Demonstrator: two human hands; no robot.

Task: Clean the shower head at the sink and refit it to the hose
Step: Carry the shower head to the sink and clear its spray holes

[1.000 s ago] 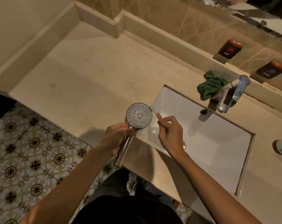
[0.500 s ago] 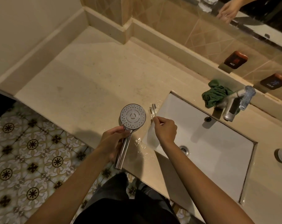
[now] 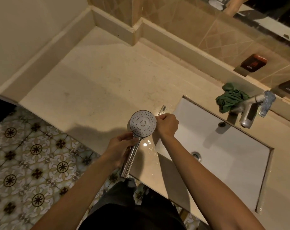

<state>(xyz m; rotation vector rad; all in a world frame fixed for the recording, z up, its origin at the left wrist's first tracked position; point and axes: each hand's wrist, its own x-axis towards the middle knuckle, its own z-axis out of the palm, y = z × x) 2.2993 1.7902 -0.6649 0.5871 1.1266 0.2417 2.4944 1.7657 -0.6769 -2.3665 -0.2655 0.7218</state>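
Observation:
A chrome shower head (image 3: 143, 123) with a round white spray face points up at me, over the wet counter just left of the white sink (image 3: 224, 146). My left hand (image 3: 121, 146) grips its chrome handle just below the head. My right hand (image 3: 167, 124) sits at the head's right rim, fingers curled round a small toothbrush (image 3: 163, 108) whose bristled end sticks out beyond my knuckles. No hose is in view.
A chrome tap (image 3: 250, 110) stands behind the basin with a crumpled green cloth (image 3: 230, 97) beside it. HOT (image 3: 253, 63) and COLD (image 3: 288, 86) controls sit on the tiled wall. The beige counter (image 3: 99, 80) stretches left; patterned floor tiles lie below its edge.
The right hand and toothbrush drew back from the head's rim, then closed in against its right side. The left hand holds the shower head throughout.

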